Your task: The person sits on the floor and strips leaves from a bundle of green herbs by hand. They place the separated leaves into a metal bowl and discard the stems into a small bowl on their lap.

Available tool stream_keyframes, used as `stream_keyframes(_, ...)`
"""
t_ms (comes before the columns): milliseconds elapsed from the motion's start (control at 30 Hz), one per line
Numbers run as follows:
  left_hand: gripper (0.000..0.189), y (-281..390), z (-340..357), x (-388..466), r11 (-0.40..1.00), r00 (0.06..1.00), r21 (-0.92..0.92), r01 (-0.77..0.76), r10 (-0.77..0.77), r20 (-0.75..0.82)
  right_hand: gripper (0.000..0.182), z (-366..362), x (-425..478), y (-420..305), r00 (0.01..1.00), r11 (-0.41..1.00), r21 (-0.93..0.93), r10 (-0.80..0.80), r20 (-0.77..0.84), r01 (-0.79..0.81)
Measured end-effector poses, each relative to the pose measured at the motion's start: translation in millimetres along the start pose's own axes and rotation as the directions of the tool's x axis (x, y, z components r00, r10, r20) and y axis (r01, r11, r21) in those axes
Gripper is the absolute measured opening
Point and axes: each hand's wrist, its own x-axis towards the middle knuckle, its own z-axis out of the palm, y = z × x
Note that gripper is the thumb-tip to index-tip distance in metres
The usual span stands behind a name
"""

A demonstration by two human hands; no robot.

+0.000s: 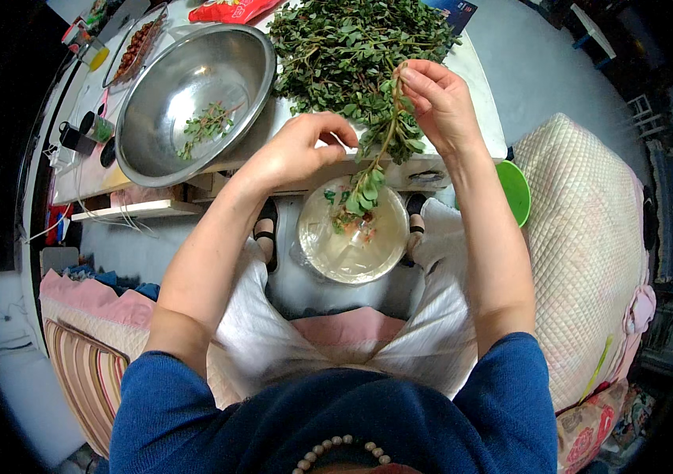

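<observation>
My right hand (438, 101) pinches the upper end of a long leafy stem, likely purslane (381, 145), between thumb and fingers. The stem hangs down, leafy tip lowest, over a lined waste bin (318, 255) between my feet. Beside the stem, to its left, my left hand (312, 142) is bent with thumb and fingers apart, and I see nothing in it. Behind both hands a large heap of the same greens (348, 59) covers part of the table. A steel basin (158, 127) at the left holds a few loose sprigs (209, 125).
The white table (484, 101) carries a clear tray of reddish-brown fruit (138, 50), a red packet (227, 10) and several small containers at the far left. Cables hang below its left edge. A green bucket (514, 192) stands beside the quilted seat (576, 249) at right.
</observation>
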Motion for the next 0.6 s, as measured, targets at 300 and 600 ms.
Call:
stream_keyframes(300,0.014,5.9,3.6,-0.6,0.744,0.958,-0.612,0.268,-0.274,0.086,0.014,3.6,-0.8,4.5,1.0,0.999,-0.03,0.021,0.02,-0.021)
stream_keyframes(600,0.023,15.5,11.3,1.2,0.905,0.989,-0.419,0.074,-0.121,-0.088,0.013,19.5,-4.8,14.2,1.0,0.973,-0.231,0.019,0.001,-0.018)
